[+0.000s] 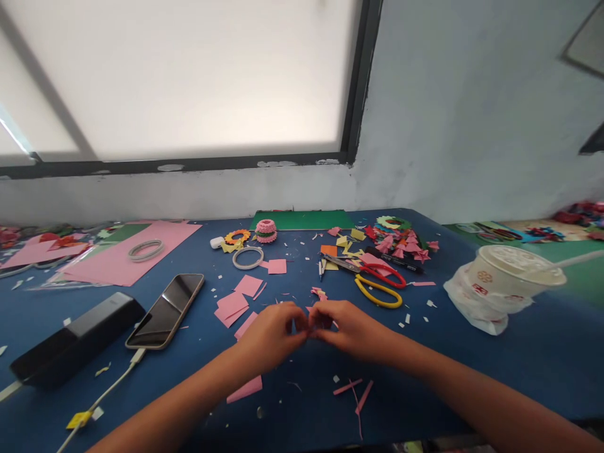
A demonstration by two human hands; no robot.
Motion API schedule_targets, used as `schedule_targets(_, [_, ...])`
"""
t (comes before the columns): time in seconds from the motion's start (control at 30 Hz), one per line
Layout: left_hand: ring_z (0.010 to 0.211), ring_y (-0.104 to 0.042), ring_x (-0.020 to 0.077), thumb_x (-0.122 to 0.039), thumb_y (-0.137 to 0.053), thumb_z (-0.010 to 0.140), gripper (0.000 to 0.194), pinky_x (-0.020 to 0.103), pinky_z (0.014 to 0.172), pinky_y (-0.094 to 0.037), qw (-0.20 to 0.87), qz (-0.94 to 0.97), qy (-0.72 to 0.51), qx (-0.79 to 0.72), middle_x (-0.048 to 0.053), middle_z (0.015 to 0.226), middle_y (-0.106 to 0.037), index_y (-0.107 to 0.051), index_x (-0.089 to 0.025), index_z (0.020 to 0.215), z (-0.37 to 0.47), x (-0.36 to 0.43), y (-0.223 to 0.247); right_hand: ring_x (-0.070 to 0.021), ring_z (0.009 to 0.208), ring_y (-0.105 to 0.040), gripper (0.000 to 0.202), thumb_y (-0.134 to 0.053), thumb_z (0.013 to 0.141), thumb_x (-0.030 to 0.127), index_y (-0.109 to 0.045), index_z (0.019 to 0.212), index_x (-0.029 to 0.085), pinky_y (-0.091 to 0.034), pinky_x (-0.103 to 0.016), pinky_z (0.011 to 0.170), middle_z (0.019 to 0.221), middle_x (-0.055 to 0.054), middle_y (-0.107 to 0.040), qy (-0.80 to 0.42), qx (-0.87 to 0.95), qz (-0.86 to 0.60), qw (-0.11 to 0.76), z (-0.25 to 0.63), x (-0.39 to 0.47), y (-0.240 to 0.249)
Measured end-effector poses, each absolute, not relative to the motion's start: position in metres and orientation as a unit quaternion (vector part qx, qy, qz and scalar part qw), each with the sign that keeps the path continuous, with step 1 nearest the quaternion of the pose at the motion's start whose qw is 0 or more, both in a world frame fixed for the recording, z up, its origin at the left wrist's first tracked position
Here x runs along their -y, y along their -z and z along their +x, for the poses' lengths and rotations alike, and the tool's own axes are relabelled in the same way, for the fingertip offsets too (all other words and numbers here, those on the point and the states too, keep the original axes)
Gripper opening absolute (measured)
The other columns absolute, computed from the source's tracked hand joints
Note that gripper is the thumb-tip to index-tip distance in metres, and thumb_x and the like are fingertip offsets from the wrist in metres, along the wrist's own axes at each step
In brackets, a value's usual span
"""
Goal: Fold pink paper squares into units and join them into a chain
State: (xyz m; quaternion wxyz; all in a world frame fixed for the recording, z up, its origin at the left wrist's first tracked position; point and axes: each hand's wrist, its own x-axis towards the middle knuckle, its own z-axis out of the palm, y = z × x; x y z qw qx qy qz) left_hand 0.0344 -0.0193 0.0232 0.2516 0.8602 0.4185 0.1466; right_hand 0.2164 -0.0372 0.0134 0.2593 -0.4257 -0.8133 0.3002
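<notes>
My left hand point(271, 333) and my right hand point(352, 327) meet tip to tip above the middle of the table. Both are closed in a pinch, thumbs against fingers. Bits of pink paper show around the fingertips; the fingers hide most of the held piece. Just beyond the hands lies a small folded pink and yellow piece point(319, 293). Pink paper squares point(232, 305) are scattered beside my left hand, with one more sheet point(244, 389) below it. Thin pink strips point(361, 396) lie below my right hand. Scissors with red and yellow handles point(380, 290) rest open beyond it.
A phone point(167, 311) on a cable and a black box point(78, 340) lie left. Tape rolls point(248, 257), pink sheets point(127, 258) and paper rings point(266, 230) sit farther back. Folded pink pieces point(401, 245) are heaped back right. A bagged cup point(500, 283) with a straw stands right.
</notes>
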Motion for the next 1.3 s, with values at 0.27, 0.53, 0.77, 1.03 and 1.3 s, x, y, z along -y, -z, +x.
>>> schedule_targets(0.27, [0.069,-0.054,0.0105,-0.035,-0.059,0.080,0.021,0.023,0.063,-0.042,0.418,0.787,-0.295,-0.344,0.000,0.076,-0.060,-0.060,-0.015,0.077,0.034,0.018,-0.038,-0.0116,0.068,-0.050,0.023,-0.054,0.085,0.038,-0.058,0.080,0.016,-0.041,-0.023,0.062,0.075,-0.001,-0.057,-0.349,0.767,-0.366,0.396,0.225,0.036,-0.023])
schedule_targets(0.53, [0.063,-0.048,0.0070,-0.031,-0.061,0.079,0.018,0.019,0.056,-0.036,0.571,0.715,-0.296,-0.273,-0.001,0.072,-0.057,-0.058,-0.013,0.076,0.033,0.024,-0.044,-0.0101,0.066,-0.048,0.022,-0.058,0.082,0.037,-0.057,0.080,0.015,-0.039,-0.023,0.060,0.072,0.000,-0.053,-0.528,0.682,-0.294,0.412,0.227,0.038,-0.021])
schedule_targets(0.77, [0.061,-0.051,0.0074,-0.027,-0.071,0.069,0.016,0.020,0.057,-0.041,0.653,0.675,-0.221,-0.263,0.000,0.068,-0.060,-0.066,-0.012,0.070,0.029,0.020,-0.045,-0.0099,0.067,-0.050,0.025,-0.066,0.076,0.038,-0.056,0.074,0.015,-0.040,-0.023,0.060,0.073,0.000,-0.055,-0.535,0.699,-0.277,0.386,0.223,0.042,-0.019])
schedule_targets(1.03, [0.061,-0.056,0.0114,-0.028,-0.075,0.062,0.018,0.021,0.058,-0.041,0.596,0.735,-0.128,-0.298,0.001,0.063,-0.064,-0.072,-0.014,0.071,0.024,0.019,-0.045,-0.0113,0.068,-0.056,0.020,-0.066,0.077,0.033,-0.060,0.073,0.015,-0.044,-0.024,0.065,0.073,-0.002,-0.062,-0.386,0.821,-0.241,0.347,0.224,0.044,-0.017])
schedule_targets(1.3, [0.057,-0.053,0.0105,-0.031,-0.074,0.062,0.020,0.020,0.053,-0.038,0.546,0.779,-0.058,-0.302,0.001,0.060,-0.065,-0.071,-0.013,0.069,0.025,0.018,-0.042,-0.0099,0.069,-0.057,0.022,-0.071,0.073,0.030,-0.057,0.065,0.016,-0.043,-0.020,0.061,0.073,0.000,-0.061,-0.360,0.859,-0.206,0.299,0.214,0.051,-0.010])
